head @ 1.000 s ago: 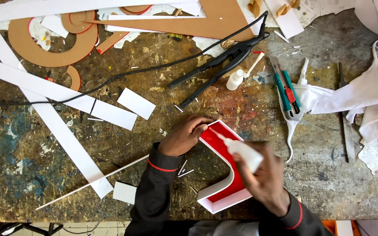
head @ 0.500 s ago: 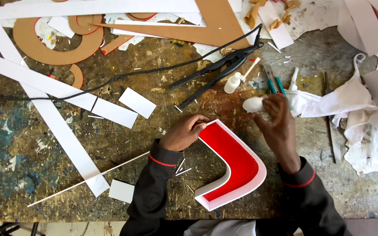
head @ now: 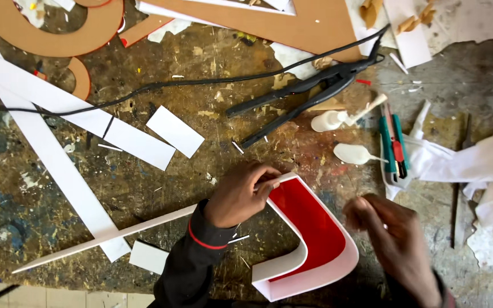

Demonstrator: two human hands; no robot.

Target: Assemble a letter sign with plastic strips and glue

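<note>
Under left grip point(head: 241, 194), red-faced letter point(head: 309, 234).

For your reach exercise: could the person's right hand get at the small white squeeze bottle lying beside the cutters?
Probably yes. The right hand is empty and hovers just below the squeeze bottle, with only bare workbench between them; the red channel letter sits off to the side.

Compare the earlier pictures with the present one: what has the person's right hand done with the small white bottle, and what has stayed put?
The right hand carried the small white bottle up from over the red-faced curved letter, laid it on the bench beside the cutters, let go and drew back, now blurred and empty. The left hand still pinches the letter's white rim. The black corded tool has not moved.
</note>
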